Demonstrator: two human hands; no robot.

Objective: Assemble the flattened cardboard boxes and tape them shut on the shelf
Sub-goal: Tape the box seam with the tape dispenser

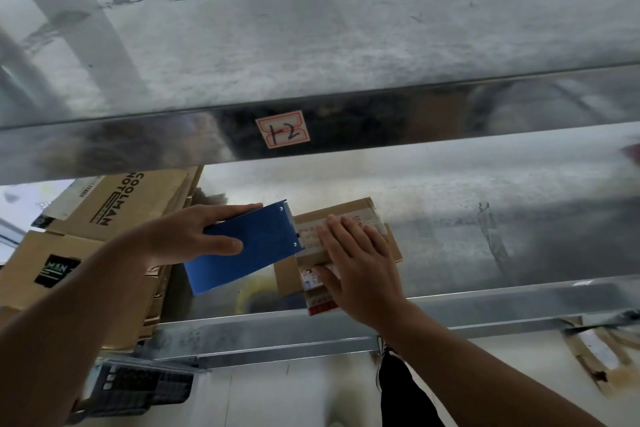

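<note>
Centrally, 1 small cardboard box (349, 208) is seen on the lower metal shelf (485, 225), near its front rail (277, 326). Its top flaps are closed; its contents cannot be seen. A strip of printed tape (310, 236) is laid across the top and runs down the near side.

The right hand (353, 260) is spread flat on the box, fingers straight, pressed onto the tape. The blue tape dispenser (252, 246) is gripped by the left hand (187, 236), thumb on the near face and fingers along the top edge; its toothed end is touching the tape at the box's left edge.

Flattened cardboard boxes (138, 201) are stacked at the left of the same shelf, with black printed logos on them.

An upper shelf beam (415, 114) carries a red-bordered label (283, 129) marked "1-2". Both shelf surfaces are dull, scuffed metal. Below the rail, a black crate (138, 388) is noted on the pale floor; its contents cannot be made out. A torn cardboard scrap (602, 357) lies lower right.
</note>
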